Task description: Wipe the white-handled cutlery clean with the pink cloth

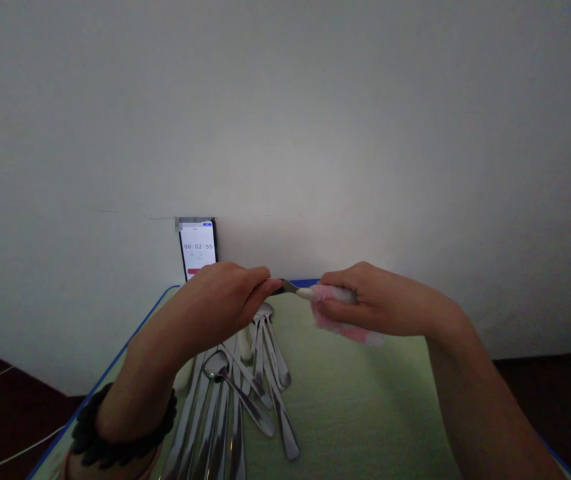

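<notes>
The left hand [233, 293] pinches the metal end of a piece of cutlery [292, 287] between thumb and fingers. That end is hidden in the grip, so I cannot tell whether it is a spoon or a fork. The right hand [378, 297] is clamped on a pink and white cloth [326, 320], which is wrapped around the pale handle of the same piece; part of the cloth hangs below the fingers. The piece lies level between the two hands, raised above the worktop [360, 407], near its far edge.

The worktop has a green top and a blue rim, and its far edge is at a pale wall [290, 133]. At the far left corner a phone [198, 245] leans upright, its screen reading 00:02:55, its lower part behind the left hand.

Below the left forearm, on the left half of the worktop, lies a pile of metal cutlery. A spoon [216, 364] rests on top, its handle slanting toward the near right. Several long handles [219, 427] run side by side toward the near edge. A white handle [245, 345] shows among them. A black hair tie [85, 420] circles the left wrist.
</notes>
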The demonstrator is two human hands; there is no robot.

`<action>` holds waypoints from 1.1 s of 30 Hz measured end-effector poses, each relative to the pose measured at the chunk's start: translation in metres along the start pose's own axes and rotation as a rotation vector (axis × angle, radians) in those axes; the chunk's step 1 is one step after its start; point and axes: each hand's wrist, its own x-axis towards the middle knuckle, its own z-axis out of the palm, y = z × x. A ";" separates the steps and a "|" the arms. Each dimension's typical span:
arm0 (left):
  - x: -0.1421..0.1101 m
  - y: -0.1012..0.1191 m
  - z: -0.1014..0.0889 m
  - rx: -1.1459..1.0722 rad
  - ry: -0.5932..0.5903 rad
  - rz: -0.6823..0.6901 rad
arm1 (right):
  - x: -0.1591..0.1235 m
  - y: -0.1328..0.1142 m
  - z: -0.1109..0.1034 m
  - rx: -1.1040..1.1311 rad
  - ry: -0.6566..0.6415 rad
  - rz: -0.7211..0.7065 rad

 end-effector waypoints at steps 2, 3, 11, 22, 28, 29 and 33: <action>0.000 0.000 -0.001 0.017 0.022 0.006 | 0.000 -0.001 0.001 -0.026 -0.004 -0.003; -0.001 0.000 -0.001 0.022 0.033 0.007 | 0.000 -0.001 0.002 -0.034 -0.002 -0.004; 0.000 0.003 -0.002 -0.146 0.090 0.079 | 0.006 -0.001 0.007 -0.034 0.039 -0.083; 0.009 0.003 0.006 -0.306 0.064 0.116 | 0.014 0.003 0.011 -0.014 0.055 -0.071; 0.003 -0.008 0.005 -0.561 0.113 0.166 | 0.013 0.011 0.007 0.073 -0.008 -0.093; 0.002 -0.010 0.005 -0.558 0.120 0.171 | 0.013 0.012 0.007 0.083 -0.013 -0.092; 0.004 -0.010 0.003 -0.515 0.152 0.158 | 0.013 0.012 0.007 0.110 -0.046 -0.099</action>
